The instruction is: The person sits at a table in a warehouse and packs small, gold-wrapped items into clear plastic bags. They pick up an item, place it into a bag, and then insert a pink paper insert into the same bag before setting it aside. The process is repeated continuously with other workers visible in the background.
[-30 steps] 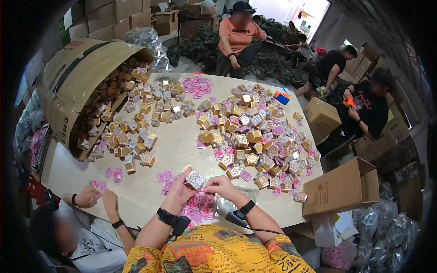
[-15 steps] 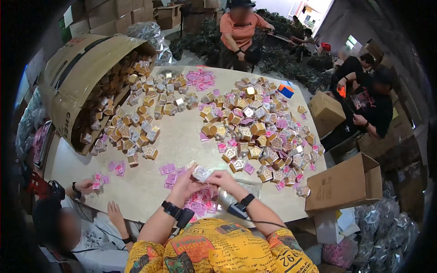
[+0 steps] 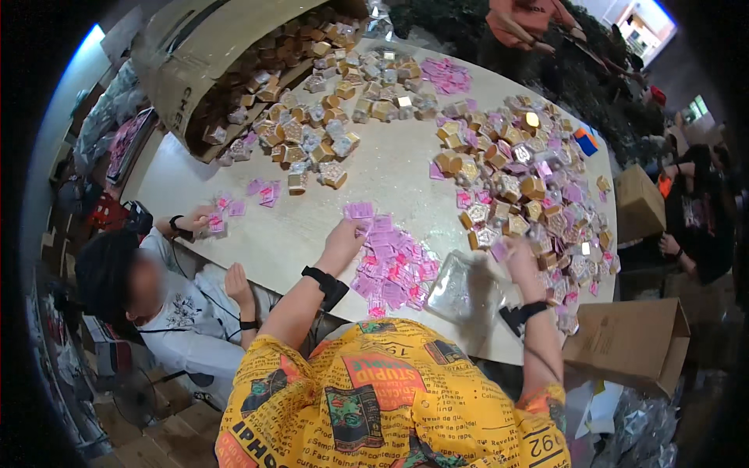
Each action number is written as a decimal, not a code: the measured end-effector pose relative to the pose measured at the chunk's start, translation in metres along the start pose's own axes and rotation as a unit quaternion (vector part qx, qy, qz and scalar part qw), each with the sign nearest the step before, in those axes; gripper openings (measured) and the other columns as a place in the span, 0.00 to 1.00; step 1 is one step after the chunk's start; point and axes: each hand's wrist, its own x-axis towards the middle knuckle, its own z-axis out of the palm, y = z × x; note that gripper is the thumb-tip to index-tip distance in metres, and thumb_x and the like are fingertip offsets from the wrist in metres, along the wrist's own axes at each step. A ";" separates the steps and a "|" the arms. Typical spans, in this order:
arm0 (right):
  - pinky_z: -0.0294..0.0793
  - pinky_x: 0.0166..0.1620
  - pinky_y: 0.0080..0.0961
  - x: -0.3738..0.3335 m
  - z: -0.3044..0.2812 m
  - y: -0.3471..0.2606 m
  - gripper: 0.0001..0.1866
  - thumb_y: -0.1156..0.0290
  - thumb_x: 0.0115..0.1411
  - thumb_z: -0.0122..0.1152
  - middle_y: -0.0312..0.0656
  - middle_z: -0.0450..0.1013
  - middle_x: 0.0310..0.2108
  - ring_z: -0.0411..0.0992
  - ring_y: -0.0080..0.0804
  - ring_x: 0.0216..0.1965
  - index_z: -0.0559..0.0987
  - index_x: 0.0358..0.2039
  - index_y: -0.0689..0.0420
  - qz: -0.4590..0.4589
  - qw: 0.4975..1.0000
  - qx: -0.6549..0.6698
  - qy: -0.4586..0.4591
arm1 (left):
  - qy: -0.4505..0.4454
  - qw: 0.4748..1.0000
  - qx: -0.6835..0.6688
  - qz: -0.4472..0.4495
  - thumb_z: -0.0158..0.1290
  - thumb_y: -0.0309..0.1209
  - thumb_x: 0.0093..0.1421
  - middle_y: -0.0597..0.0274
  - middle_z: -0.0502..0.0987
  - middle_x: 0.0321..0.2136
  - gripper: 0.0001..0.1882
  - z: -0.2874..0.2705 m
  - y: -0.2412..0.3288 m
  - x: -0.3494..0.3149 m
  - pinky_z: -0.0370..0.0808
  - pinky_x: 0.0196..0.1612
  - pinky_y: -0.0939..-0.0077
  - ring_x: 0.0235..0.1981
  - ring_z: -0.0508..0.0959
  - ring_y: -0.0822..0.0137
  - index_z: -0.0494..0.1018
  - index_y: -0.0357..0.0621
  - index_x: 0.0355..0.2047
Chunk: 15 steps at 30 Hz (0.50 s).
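Observation:
My left hand [image 3: 343, 243] is at the upper left edge of a heap of pink packets [image 3: 394, 269], its fingertips pinched on a small pink packet [image 3: 360, 210]. Over on the right, my right hand [image 3: 521, 259] reaches to the near edge of a big pile of gold-coloured, many-sided pieces [image 3: 533, 187] in clear wrap, mixed with pink packets. Its fingers are blurred and partly hidden, so whether they hold anything is unclear. A pink packet [image 3: 499, 251] shows beside those fingers. Between my forearms lies a clear plastic bag or sheet [image 3: 462, 290].
A large tipped carton [image 3: 175, 78] spills more gold pieces [image 3: 308, 140] onto the table [image 3: 273, 226]. More pink packets [image 3: 445, 76] lie at the far side. At left, a co-worker's hand [image 3: 195, 221] touches packets. An open carton [image 3: 628, 335] stands right; an orange-blue object [image 3: 585, 142] lies far right.
My hands were together over a clear-wrapped piece; now they are apart. The left went to the pink packets, the right to the gold pile. The whole view has shifted.

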 end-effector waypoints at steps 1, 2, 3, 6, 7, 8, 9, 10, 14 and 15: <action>0.71 0.40 0.37 -0.025 0.030 -0.002 0.16 0.67 0.44 0.63 0.52 0.71 0.36 0.71 0.46 0.38 0.77 0.34 0.60 0.073 0.992 -0.009 -0.103 | 0.049 0.998 0.048 0.002 0.52 0.29 0.50 0.46 0.71 0.38 0.17 -0.003 -0.005 0.001 0.72 0.42 0.62 0.36 0.75 0.49 0.71 0.37 0.41; 0.71 0.43 0.37 -0.040 0.040 -0.030 0.21 0.64 0.43 0.64 0.51 0.71 0.38 0.71 0.47 0.41 0.76 0.38 0.59 0.056 0.983 -0.038 -0.170 | 0.058 0.996 0.058 -0.041 0.51 0.27 0.50 0.48 0.70 0.39 0.16 -0.005 -0.013 0.006 0.72 0.43 0.61 0.40 0.73 0.49 0.70 0.38 0.40; 0.71 0.43 0.39 -0.055 0.063 -0.030 0.20 0.65 0.44 0.63 0.51 0.71 0.38 0.71 0.49 0.40 0.76 0.38 0.59 0.046 0.980 -0.076 -0.180 | 0.076 0.992 0.094 -0.021 0.51 0.27 0.50 0.48 0.69 0.39 0.16 -0.004 -0.022 0.011 0.72 0.44 0.60 0.41 0.72 0.48 0.70 0.38 0.41; 0.71 0.41 0.40 -0.077 0.087 -0.051 0.15 0.68 0.45 0.61 0.51 0.71 0.36 0.71 0.50 0.39 0.75 0.34 0.60 0.063 0.983 -0.058 -0.163 | 0.089 0.979 0.182 0.018 0.49 0.27 0.51 0.48 0.68 0.40 0.16 -0.003 -0.028 0.025 0.72 0.44 0.57 0.44 0.69 0.47 0.68 0.39 0.41; 0.71 0.41 0.40 -0.082 0.093 -0.052 0.13 0.69 0.46 0.60 0.50 0.71 0.36 0.71 0.50 0.39 0.75 0.34 0.60 0.078 0.985 -0.046 -0.149 | 0.064 0.980 0.187 0.015 0.50 0.27 0.50 0.49 0.68 0.42 0.19 -0.001 -0.025 0.031 0.71 0.46 0.58 0.45 0.68 0.48 0.67 0.40 0.44; 0.72 0.39 0.41 -0.085 0.095 -0.053 0.10 0.70 0.47 0.58 0.50 0.72 0.35 0.71 0.49 0.37 0.76 0.31 0.59 0.064 0.988 -0.038 -0.137 | 0.037 0.981 0.192 0.012 0.50 0.27 0.49 0.50 0.67 0.43 0.21 0.002 -0.025 0.040 0.70 0.47 0.59 0.46 0.67 0.49 0.67 0.41 0.46; 0.72 0.39 0.41 -0.085 0.101 -0.053 0.09 0.71 0.47 0.57 0.51 0.72 0.34 0.72 0.49 0.36 0.77 0.30 0.59 0.060 0.989 -0.033 -0.133 | 0.010 0.980 0.198 0.010 0.51 0.27 0.48 0.51 0.67 0.44 0.24 0.004 -0.026 0.048 0.69 0.48 0.59 0.48 0.67 0.50 0.66 0.43 0.49; 0.72 0.38 0.41 -0.087 0.101 -0.051 0.08 0.71 0.48 0.56 0.51 0.72 0.33 0.72 0.49 0.35 0.77 0.28 0.59 0.064 0.989 -0.034 -0.128 | 0.008 0.976 0.217 0.016 0.51 0.28 0.49 0.52 0.67 0.45 0.22 0.013 -0.021 0.053 0.70 0.47 0.58 0.48 0.67 0.50 0.67 0.42 0.46; 0.72 0.36 0.41 -0.089 0.097 -0.048 0.07 0.70 0.49 0.55 0.51 0.73 0.29 0.72 0.50 0.31 0.77 0.24 0.60 0.069 0.993 -0.010 -0.094 | 0.029 0.969 0.240 0.055 0.50 0.29 0.50 0.53 0.70 0.39 0.12 0.028 -0.031 0.072 0.72 0.43 0.60 0.43 0.71 0.52 0.71 0.40 0.36; 0.71 0.35 0.40 -0.092 0.099 -0.039 0.07 0.69 0.49 0.56 0.50 0.73 0.28 0.72 0.49 0.31 0.78 0.25 0.59 0.080 0.994 0.006 -0.079 | 0.022 0.972 0.229 0.047 0.51 0.29 0.50 0.54 0.71 0.38 0.11 0.037 -0.040 0.077 0.72 0.42 0.60 0.42 0.71 0.53 0.72 0.41 0.35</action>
